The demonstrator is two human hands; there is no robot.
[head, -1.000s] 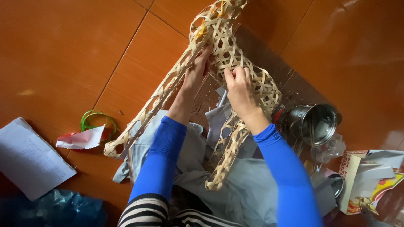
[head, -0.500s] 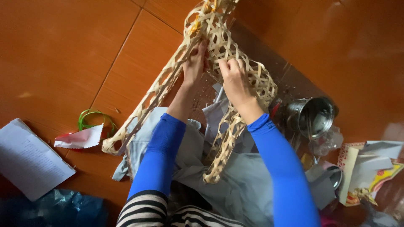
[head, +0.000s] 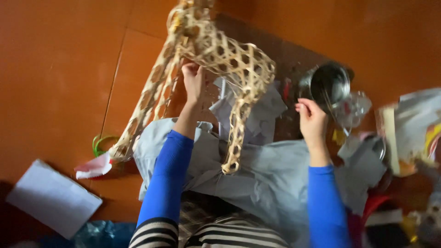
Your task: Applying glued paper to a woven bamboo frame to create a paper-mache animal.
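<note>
A half-woven openwork basket (head: 220,59) of pale bamboo strips hangs over my lap, its loose strips trailing down to the left and middle. My left hand (head: 193,80) grips the weave from below, near its centre. My right hand (head: 311,120) is off the basket, out to the right beside a shiny metal pot (head: 328,85), fingers loosely curled with nothing visible in them. A grey cloth (head: 257,174) covers my lap under the basket.
Orange floor tiles (head: 59,69) stretch to the left. A white paper sheet (head: 53,197), a red-and-white scrap (head: 94,167) and a green loop (head: 101,142) lie at lower left. Coloured papers and clutter (head: 413,133) sit at the right.
My right hand let go of the basket and moved right toward the metal pot. The left hand keeps holding the weave. The view shifted right.
</note>
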